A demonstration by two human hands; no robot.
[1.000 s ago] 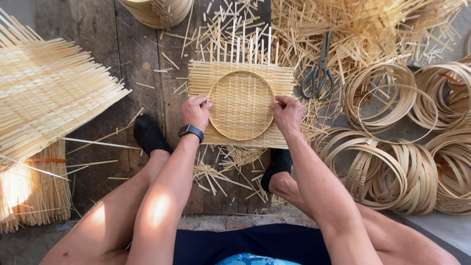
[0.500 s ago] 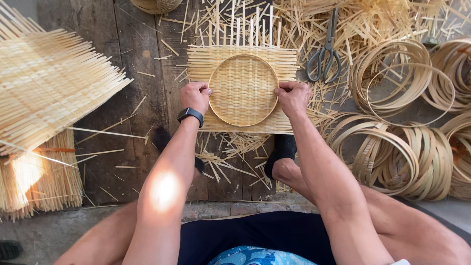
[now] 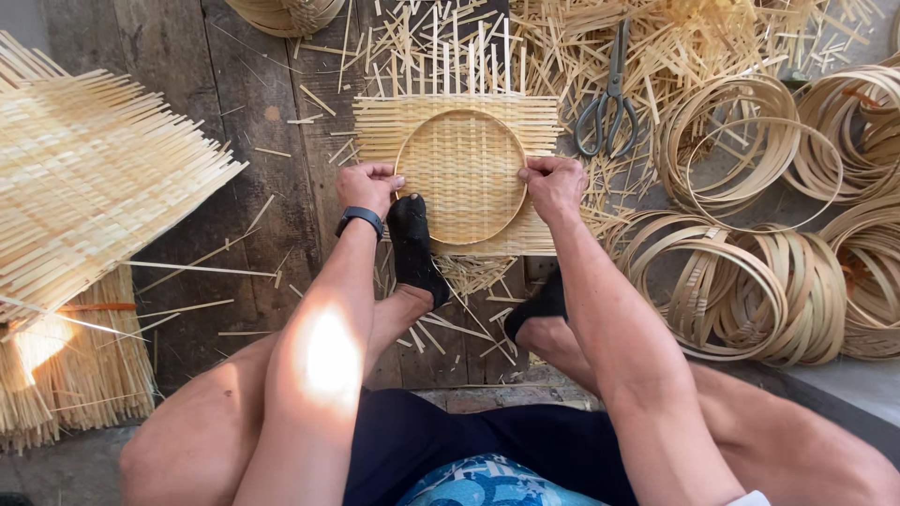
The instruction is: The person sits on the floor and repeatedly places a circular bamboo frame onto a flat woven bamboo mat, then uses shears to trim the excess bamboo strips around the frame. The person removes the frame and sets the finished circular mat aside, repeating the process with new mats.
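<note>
Left hand (image 3: 367,186) and right hand (image 3: 553,185) grip one woven mat (image 3: 459,173); one scissors (image 3: 609,98) nearby.

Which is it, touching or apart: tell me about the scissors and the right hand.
Apart. The head view shows the scissors lying on bamboo scraps beyond the right hand, which grips the round hoop on the woven mat, scraps between them.

No packages, labels, signs or screens in view. Nearest candidate: a dark watch (image 3: 360,221) on the left wrist, band only visible, face turned away, cannot tell whether it carries a display. Nothing else bears a wrapper, tag or printed surface.
</note>
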